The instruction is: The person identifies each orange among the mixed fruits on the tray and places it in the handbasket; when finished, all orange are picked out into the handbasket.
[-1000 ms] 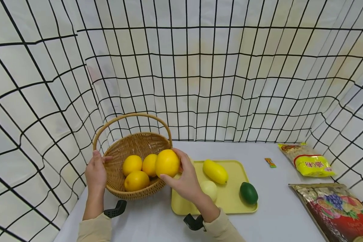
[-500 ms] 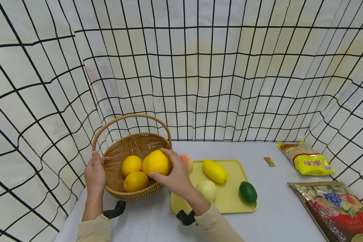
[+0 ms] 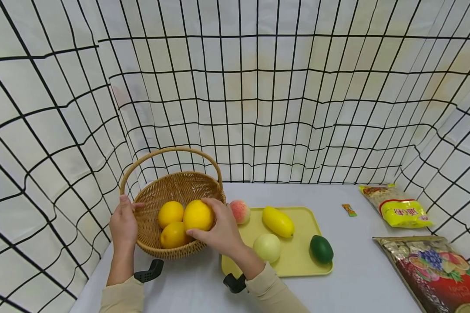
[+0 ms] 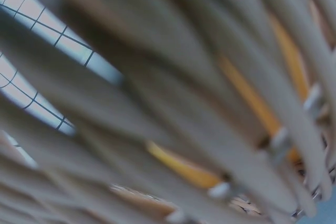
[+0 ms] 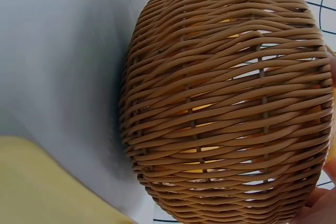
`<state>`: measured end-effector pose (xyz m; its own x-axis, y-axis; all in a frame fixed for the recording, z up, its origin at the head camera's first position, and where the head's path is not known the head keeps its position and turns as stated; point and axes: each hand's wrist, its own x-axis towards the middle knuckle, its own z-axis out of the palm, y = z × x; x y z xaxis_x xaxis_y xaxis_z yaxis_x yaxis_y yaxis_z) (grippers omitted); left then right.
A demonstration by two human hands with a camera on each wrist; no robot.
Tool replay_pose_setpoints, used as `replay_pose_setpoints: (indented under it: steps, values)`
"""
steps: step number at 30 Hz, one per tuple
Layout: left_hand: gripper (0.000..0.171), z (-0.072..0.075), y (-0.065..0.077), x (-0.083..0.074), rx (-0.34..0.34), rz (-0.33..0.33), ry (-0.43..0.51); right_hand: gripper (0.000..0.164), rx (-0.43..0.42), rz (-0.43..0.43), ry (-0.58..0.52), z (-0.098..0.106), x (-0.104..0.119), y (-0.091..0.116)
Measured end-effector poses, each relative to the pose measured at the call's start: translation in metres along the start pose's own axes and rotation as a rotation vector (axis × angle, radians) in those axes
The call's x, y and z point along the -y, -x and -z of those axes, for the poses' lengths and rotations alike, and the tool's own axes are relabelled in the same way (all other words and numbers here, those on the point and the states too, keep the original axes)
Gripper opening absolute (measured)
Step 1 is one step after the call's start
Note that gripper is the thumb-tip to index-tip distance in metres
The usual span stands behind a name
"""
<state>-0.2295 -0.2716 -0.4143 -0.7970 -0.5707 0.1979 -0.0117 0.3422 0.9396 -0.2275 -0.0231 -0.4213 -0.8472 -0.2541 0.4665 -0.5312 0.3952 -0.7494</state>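
A wicker basket (image 3: 186,180) with a tall arched handle stands tilted toward me at the left, its inside showing. My left hand (image 3: 124,221) grips its left rim, one finger reaching over into the bowl. Two yellow-orange oranges (image 3: 170,214) show plainly inside. My right hand (image 3: 223,228) holds another orange (image 3: 199,215) between thumb and fingers, low over the basket's right side and overlapping the fruit there. In the right wrist view the woven wall (image 5: 226,98) fills the middle, with fingertips at the right edge. Blurred weave (image 4: 157,87) covers most of the left wrist view.
Right of the basket lies a pale yellow tray (image 3: 297,265) with a peach (image 3: 240,211), a yellow oblong fruit (image 3: 278,221), a pale green round fruit (image 3: 267,248) and a dark green avocado (image 3: 321,249). Farther right are a small packet (image 3: 349,210), a noodle bag (image 3: 403,213) and a red bag (image 3: 438,269).
My right hand has moved left and slightly down with the orange, from the basket's right rim to over the bowl. The peach has come into view. My left hand stays on the rim.
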Motion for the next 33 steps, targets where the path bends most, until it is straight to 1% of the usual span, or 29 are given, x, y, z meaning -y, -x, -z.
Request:
replay_pose_setpoints:
  steps: [6,10,12,18,22,28,30,33]
  values:
    - [0.072,0.000,0.000,-0.001,0.007,-0.003,0.006,0.075,-0.001,0.011,0.028,-0.002,-0.002,0.002]
    - [0.074,0.000,0.002,-0.003,0.004,-0.008,0.003,0.076,0.007,0.018,0.026,-0.001,-0.003,0.002]
    - [0.075,0.000,0.003,-0.004,0.001,-0.012,-0.001,0.074,0.011,0.036,0.022,0.000,-0.003,0.003]
    - [0.073,0.000,0.002,-0.003,0.004,-0.014,-0.015,0.066,0.027,0.086,0.000,0.002,-0.005,0.005]
    - [0.074,0.000,0.002,-0.002,0.009,-0.014,-0.015,0.061,0.026,0.085,-0.038,0.003,-0.006,0.009]
    - [0.075,0.000,0.001,-0.001,0.009,-0.010,-0.013,0.058,0.028,0.104,-0.107,0.010,-0.004,0.017]
    - [0.075,0.001,0.000,-0.001,0.009,-0.007,-0.010,0.057,0.034,0.108,-0.110,0.013,-0.002,0.019]
    - [0.075,0.001,0.000,0.000,0.011,-0.010,-0.015,0.056,0.042,0.118,-0.088,0.018,0.000,0.023]
